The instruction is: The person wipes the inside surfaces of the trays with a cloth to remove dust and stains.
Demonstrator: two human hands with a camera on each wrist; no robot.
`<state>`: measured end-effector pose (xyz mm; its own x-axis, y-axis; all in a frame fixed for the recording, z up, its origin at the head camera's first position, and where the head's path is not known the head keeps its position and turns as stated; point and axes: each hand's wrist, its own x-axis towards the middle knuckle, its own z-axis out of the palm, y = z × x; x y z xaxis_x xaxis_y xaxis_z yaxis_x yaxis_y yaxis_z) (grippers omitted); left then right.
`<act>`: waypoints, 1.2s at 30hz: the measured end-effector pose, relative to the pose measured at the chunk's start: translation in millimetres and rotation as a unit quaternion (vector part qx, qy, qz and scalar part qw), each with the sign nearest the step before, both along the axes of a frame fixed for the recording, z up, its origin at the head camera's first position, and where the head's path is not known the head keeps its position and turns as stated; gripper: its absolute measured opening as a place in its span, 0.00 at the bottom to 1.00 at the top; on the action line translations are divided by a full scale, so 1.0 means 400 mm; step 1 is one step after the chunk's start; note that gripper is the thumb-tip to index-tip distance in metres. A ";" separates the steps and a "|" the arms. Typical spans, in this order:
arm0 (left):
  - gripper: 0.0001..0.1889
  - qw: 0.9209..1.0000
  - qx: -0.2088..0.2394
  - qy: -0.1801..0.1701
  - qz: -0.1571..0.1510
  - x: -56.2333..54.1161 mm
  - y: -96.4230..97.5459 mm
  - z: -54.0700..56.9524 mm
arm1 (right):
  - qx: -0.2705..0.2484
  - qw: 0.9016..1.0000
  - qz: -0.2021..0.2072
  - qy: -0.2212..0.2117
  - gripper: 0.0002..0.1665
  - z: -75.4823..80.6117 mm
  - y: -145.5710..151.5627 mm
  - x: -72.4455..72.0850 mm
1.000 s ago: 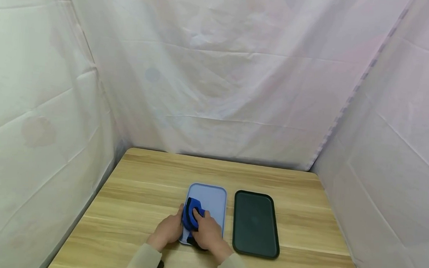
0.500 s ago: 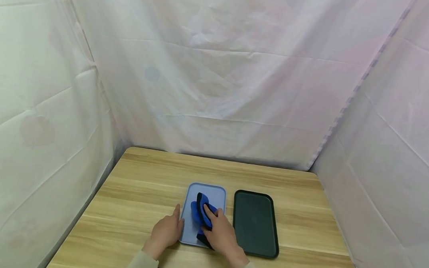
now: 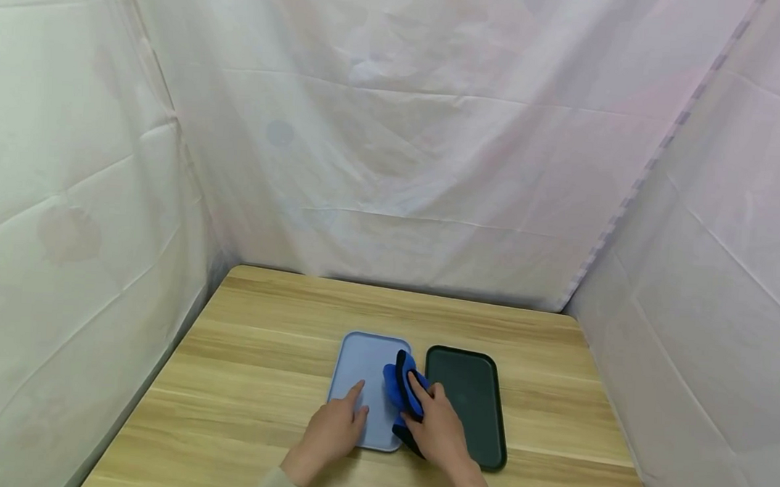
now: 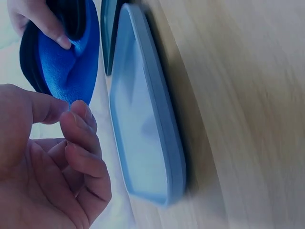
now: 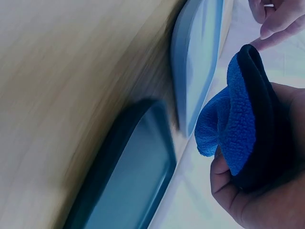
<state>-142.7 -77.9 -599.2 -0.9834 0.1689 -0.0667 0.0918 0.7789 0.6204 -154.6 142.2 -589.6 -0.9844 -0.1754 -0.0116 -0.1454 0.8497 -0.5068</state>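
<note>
White sheeting (image 3: 393, 164) w/ faint spots hangs behind a wood-grain table (image 3: 254, 361). Blue cloth (image 3: 392, 386) w/ black edging: it's up over the right side of the lt-blue tray (image 3: 373, 355), folded, pinched betw. thumb and fingers of the R hand (image 3: 442, 429). L hand (image 3: 332, 431) hovers over that tray too, relaxed and free, index finger out. Dk-green tray (image 3: 467, 392) lies just right of the lt-blue one, both flat on the table.

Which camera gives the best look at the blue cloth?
The right wrist view: the blue cloth appears large, its fuzzy texture clear. The left wrist view crops it at the top; the head view shows it small, partly behind the right hand.
</note>
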 end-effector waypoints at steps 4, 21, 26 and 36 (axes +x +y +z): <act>0.28 1.000 0.017 -0.001 -0.023 0.014 0.028 0.007 | -0.002 1.000 -0.025 -0.003 0.46 -0.012 0.042 -0.002; 0.31 0.997 0.018 -0.022 -0.077 0.027 0.151 -0.004 | 0.014 0.995 -0.093 -0.015 0.46 -0.049 0.164 -0.002; 0.33 0.995 0.027 -0.020 -0.093 0.027 0.186 -0.012 | 0.030 0.995 -0.099 -0.016 0.45 -0.062 0.184 -0.004; 0.34 0.992 0.024 -0.043 -0.112 0.032 0.249 -0.040 | 0.068 0.993 -0.096 0.003 0.43 -0.064 0.201 -0.007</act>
